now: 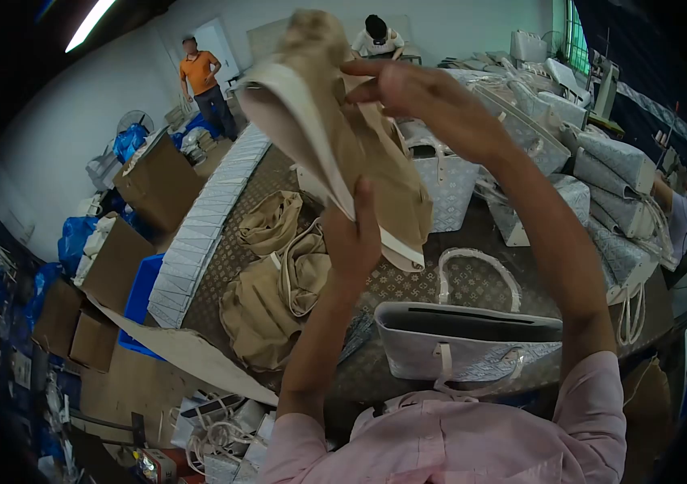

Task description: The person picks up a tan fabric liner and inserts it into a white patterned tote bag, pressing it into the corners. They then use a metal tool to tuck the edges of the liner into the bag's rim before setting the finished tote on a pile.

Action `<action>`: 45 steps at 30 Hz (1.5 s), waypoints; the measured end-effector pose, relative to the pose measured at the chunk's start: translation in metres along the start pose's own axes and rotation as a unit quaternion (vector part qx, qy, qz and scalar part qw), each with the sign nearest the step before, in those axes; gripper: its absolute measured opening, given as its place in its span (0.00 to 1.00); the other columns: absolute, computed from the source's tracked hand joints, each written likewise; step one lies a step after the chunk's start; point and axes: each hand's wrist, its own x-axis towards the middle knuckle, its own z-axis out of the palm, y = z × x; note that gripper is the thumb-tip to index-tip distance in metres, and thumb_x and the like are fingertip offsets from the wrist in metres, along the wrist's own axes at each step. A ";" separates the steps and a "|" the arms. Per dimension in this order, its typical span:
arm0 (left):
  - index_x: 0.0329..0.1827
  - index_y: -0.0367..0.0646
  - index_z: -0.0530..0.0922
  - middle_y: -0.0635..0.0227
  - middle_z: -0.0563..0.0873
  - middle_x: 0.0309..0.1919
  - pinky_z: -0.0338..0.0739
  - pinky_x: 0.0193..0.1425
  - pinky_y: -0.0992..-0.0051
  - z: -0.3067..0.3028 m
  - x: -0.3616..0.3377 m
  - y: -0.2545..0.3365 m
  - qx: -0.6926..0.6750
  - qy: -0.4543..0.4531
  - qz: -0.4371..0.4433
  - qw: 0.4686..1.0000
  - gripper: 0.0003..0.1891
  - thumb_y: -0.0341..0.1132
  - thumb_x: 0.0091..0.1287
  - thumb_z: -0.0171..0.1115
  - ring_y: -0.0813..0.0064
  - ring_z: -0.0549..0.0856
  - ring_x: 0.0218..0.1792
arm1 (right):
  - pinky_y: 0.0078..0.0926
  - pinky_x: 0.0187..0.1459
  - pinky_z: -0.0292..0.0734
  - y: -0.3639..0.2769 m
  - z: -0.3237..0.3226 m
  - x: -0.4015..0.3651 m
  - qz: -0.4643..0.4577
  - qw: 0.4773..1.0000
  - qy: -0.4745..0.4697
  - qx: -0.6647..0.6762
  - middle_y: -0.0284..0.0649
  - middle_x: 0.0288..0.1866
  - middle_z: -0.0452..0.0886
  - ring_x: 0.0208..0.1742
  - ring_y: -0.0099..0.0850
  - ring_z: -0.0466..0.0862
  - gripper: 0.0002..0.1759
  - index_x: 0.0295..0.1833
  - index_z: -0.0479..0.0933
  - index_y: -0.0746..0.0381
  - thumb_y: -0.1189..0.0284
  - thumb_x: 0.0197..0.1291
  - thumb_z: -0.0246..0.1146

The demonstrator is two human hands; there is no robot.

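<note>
My left hand (353, 246) is closed on a tan cloth bag lining (392, 185) with a white band along its edge, held up above the table. The lining's top is blurred. My right hand (412, 97) is at the upper right of the cloth, fingers stretched out and apart, their tips at its side. Below the hands, a silver-white patterned handbag (472, 355) stands with its mouth open and one handle raised. More tan linings (258, 298) lie crumpled on the table left of my left forearm.
The brown patterned table (206, 310) carries a long row of white patterned pieces (198, 242) on its left. Silver bags (613, 173) are piled at the right. Cardboard boxes (162, 181) and a blue crate (140, 306) stand left. A person in orange (200, 73) stands behind; another person (377, 40) sits at the back.
</note>
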 end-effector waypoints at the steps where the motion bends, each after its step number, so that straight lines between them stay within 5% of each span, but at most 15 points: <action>1: 0.38 0.30 0.74 0.60 0.80 0.31 0.72 0.35 0.71 0.005 0.009 0.008 0.002 -0.004 0.001 1.000 0.14 0.36 0.70 0.52 0.69 0.80 0.33 | 0.35 0.58 0.71 0.003 0.001 -0.015 -0.094 0.967 -0.003 -0.237 0.48 0.56 0.73 0.55 0.38 0.76 0.44 0.65 0.63 0.65 0.45 0.51 0.65; 2: 0.39 0.30 0.74 0.63 0.80 0.31 0.71 0.36 0.73 0.007 0.019 0.020 -0.124 0.026 -0.037 0.991 0.14 0.37 0.70 0.53 0.74 0.79 0.33 | 0.40 0.62 0.66 0.009 0.002 -0.029 -0.177 0.871 -0.006 -0.458 0.51 0.66 0.66 0.63 0.42 0.71 0.54 0.71 0.56 0.63 0.42 0.46 0.68; 3: 0.40 0.31 0.74 0.67 0.79 0.31 0.71 0.37 0.76 0.010 0.026 0.032 -0.246 0.059 -0.077 0.964 0.15 0.39 0.70 0.54 0.79 0.77 0.33 | 0.40 0.67 0.59 0.019 0.003 -0.040 -0.104 0.903 -0.056 -0.414 0.52 0.71 0.58 0.70 0.45 0.61 0.64 0.75 0.45 0.57 0.47 0.37 0.75; 7: 0.40 0.32 0.74 0.72 0.79 0.32 0.71 0.38 0.78 0.038 0.041 0.060 -0.277 0.081 -0.101 0.952 0.16 0.40 0.69 0.56 0.82 0.76 0.33 | 0.38 0.67 0.59 0.020 0.009 -0.061 -0.071 0.949 0.061 -0.302 0.53 0.72 0.56 0.70 0.46 0.61 0.66 0.75 0.40 0.56 0.67 0.34 0.77; 8: 0.47 0.32 0.73 0.69 0.79 0.39 0.72 0.42 0.76 0.041 0.047 0.061 -0.264 0.035 -0.079 0.961 0.18 0.42 0.68 0.58 0.79 0.77 0.39 | 0.38 0.67 0.59 0.019 0.010 -0.064 -0.071 0.951 0.057 -0.296 0.53 0.72 0.56 0.70 0.46 0.61 0.66 0.75 0.40 0.56 0.67 0.34 0.77; 10: 0.54 0.33 0.72 0.65 0.80 0.45 0.73 0.47 0.74 0.053 0.054 0.069 -0.244 -0.012 -0.069 0.967 0.22 0.43 0.66 0.60 0.76 0.78 0.44 | 0.35 0.57 0.69 0.024 0.008 -0.076 -0.213 0.870 0.152 -0.417 0.55 0.58 0.73 0.57 0.46 0.75 0.56 0.72 0.50 0.62 0.62 0.41 0.74; 14: 0.55 0.35 0.72 0.64 0.80 0.46 0.73 0.47 0.75 0.073 0.049 0.088 -0.130 -0.055 0.025 0.990 0.23 0.45 0.66 0.60 0.74 0.79 0.44 | 0.41 0.62 0.66 0.037 -0.029 -0.084 -0.130 0.812 0.194 -0.534 0.53 0.63 0.69 0.62 0.52 0.70 0.41 0.64 0.64 0.65 0.68 0.43 0.71; 16: 0.55 0.35 0.72 0.64 0.80 0.46 0.73 0.47 0.75 0.072 0.041 0.096 -0.037 -0.061 0.089 0.993 0.23 0.45 0.65 0.61 0.74 0.79 0.44 | 0.36 0.59 0.69 0.073 -0.095 -0.090 -0.048 0.809 0.229 -0.539 0.52 0.55 0.76 0.57 0.49 0.75 0.37 0.62 0.66 0.65 0.64 0.47 0.70; 21: 0.55 0.36 0.73 0.64 0.80 0.46 0.74 0.46 0.75 0.071 0.020 0.105 0.197 -0.066 0.286 0.935 0.23 0.45 0.64 0.62 0.74 0.80 0.43 | 0.36 0.58 0.69 0.073 -0.172 -0.124 -0.050 0.866 0.158 -0.473 0.52 0.54 0.76 0.57 0.48 0.75 0.36 0.62 0.66 0.65 0.64 0.47 0.69; 23: 0.55 0.37 0.72 0.65 0.80 0.47 0.75 0.46 0.77 0.079 0.007 0.069 0.014 0.039 0.054 0.998 0.26 0.44 0.61 0.67 0.74 0.80 0.43 | 0.36 0.58 0.69 0.076 -0.197 -0.141 -0.059 0.890 0.134 -0.433 0.52 0.54 0.76 0.57 0.48 0.75 0.36 0.62 0.67 0.65 0.64 0.48 0.69; 24: 0.55 0.37 0.72 0.65 0.80 0.47 0.75 0.46 0.77 0.076 0.002 0.055 0.023 0.039 0.048 0.998 0.26 0.44 0.61 0.67 0.74 0.80 0.43 | 0.36 0.58 0.69 0.083 -0.208 -0.146 -0.055 0.902 0.120 -0.411 0.52 0.54 0.76 0.56 0.48 0.75 0.35 0.62 0.67 0.65 0.64 0.48 0.69; 26: 0.57 0.37 0.72 0.67 0.81 0.46 0.75 0.47 0.80 0.068 -0.012 0.040 -0.288 -0.095 -0.228 0.925 0.26 0.41 0.60 0.68 0.75 0.81 0.45 | 0.36 0.58 0.69 0.095 -0.188 -0.136 -0.038 0.924 0.093 -0.370 0.52 0.53 0.76 0.56 0.48 0.76 0.35 0.62 0.67 0.65 0.64 0.48 0.69; 27: 0.57 0.37 0.72 0.67 0.81 0.46 0.75 0.47 0.80 0.072 -0.019 0.041 -0.289 -0.093 -0.230 0.925 0.26 0.41 0.60 0.68 0.75 0.81 0.45 | 0.36 0.58 0.69 0.091 -0.169 -0.136 -0.035 0.931 0.082 -0.354 0.52 0.53 0.77 0.56 0.48 0.76 0.35 0.62 0.67 0.65 0.64 0.48 0.69; 36: 0.51 0.35 0.74 0.63 0.81 0.37 0.74 0.42 0.76 0.098 -0.042 0.070 -0.086 -0.122 -0.078 0.986 0.20 0.40 0.63 0.64 0.74 0.80 0.38 | 0.35 0.57 0.70 0.085 -0.133 -0.116 -0.008 0.978 -0.034 -0.208 0.51 0.51 0.78 0.55 0.47 0.77 0.33 0.61 0.68 0.64 0.64 0.50 0.68; 45: 0.45 0.35 0.77 0.60 0.82 0.31 0.73 0.37 0.72 0.094 -0.050 0.083 0.127 -0.163 0.038 0.978 0.14 0.39 0.65 0.61 0.74 0.81 0.32 | 0.34 0.56 0.70 0.078 -0.160 -0.167 0.004 0.993 -0.110 -0.031 0.51 0.50 0.79 0.54 0.47 0.78 0.31 0.60 0.68 0.64 0.64 0.51 0.67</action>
